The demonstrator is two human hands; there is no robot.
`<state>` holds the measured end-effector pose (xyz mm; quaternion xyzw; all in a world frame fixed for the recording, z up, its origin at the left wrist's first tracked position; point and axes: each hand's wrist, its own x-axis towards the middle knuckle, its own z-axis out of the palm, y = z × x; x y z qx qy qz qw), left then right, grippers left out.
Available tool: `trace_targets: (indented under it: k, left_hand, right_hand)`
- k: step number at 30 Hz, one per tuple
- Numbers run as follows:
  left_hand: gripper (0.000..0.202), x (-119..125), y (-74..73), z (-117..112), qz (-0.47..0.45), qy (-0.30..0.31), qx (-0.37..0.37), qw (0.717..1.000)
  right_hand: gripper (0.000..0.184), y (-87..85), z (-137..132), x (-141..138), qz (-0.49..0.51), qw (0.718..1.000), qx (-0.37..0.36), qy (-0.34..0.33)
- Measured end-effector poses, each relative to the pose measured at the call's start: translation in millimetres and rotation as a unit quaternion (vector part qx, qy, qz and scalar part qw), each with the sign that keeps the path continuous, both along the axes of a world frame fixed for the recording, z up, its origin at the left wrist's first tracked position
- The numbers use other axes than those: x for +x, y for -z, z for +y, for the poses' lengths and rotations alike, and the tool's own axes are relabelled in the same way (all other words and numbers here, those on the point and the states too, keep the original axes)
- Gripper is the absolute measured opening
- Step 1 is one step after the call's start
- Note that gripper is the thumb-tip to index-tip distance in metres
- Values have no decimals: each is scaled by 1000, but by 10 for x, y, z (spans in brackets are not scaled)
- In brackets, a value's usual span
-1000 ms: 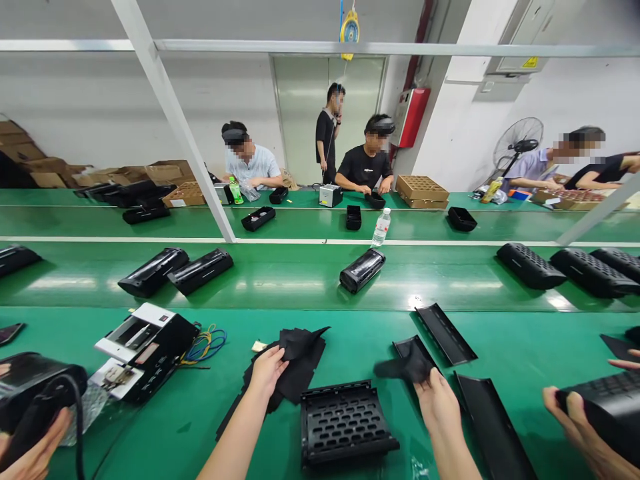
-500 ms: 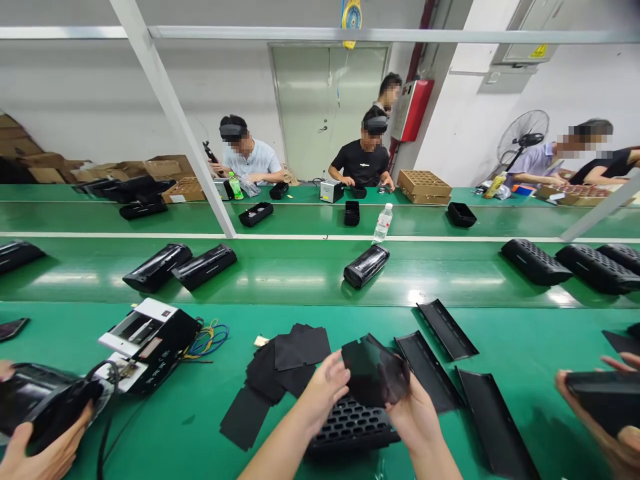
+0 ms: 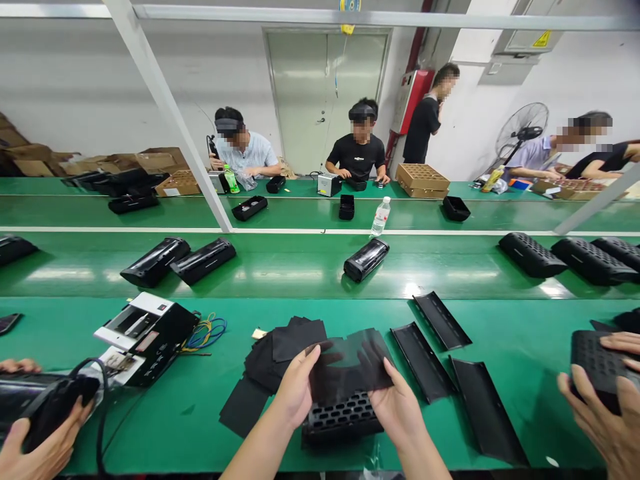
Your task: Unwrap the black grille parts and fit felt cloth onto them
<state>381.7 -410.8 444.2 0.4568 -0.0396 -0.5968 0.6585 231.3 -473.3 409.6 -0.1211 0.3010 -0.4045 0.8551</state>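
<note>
A thin, dark see-through sheet is stretched between my two hands. My left hand pinches its left edge, and my right hand grips its right edge; fingers show dimly through it. Below the sheet sits a black housing with rows of oblong holes, partly covered by the sheet and my hands. A loose pile of black sheets lies to the left of my left hand. Several long black trough-shaped panels rest to the right of my right hand.
At the left, a co-worker's hands hold a black housing beside a white-and-black machine with cables. Another person's hands hold a perforated housing at the right. Black units stand along the green belt ahead, near a water bottle.
The sheet has turned flatter and wider between my hands, shifting slightly left. My left hand has closed on its edge. The right-hand co-worker's housing now shows its perforated face.
</note>
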Motion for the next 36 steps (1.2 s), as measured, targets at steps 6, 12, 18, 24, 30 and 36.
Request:
trace_targets:
  k: [6,12,18,24,30,36]
  left_hand:
    - [36,71,124,16,-57,91,44,993]
    - [33,264,441,189,-369,140,184,900]
    - [23,295,845,375,-555,255,251,751]
    - [34,181,945,353,-542,264,276,749]
    - [31,166,1022,350,-536,281,307,735]
    - [28,64,1142,352,-551,218,299,748]
  right_hand:
    - [36,145,-144,-224,68,997,-15,28]
    - [56,64,-174,-580,359,922,-96,108]
    - [49,295,315,-73,463,805,-345,-138]
    - [55,533,420,112,453,685,-481,-307]
    - [48,774,-268,-371,664,621,-330,-253]
    - [10,1177,-383,-498,609,672,-312,-283]
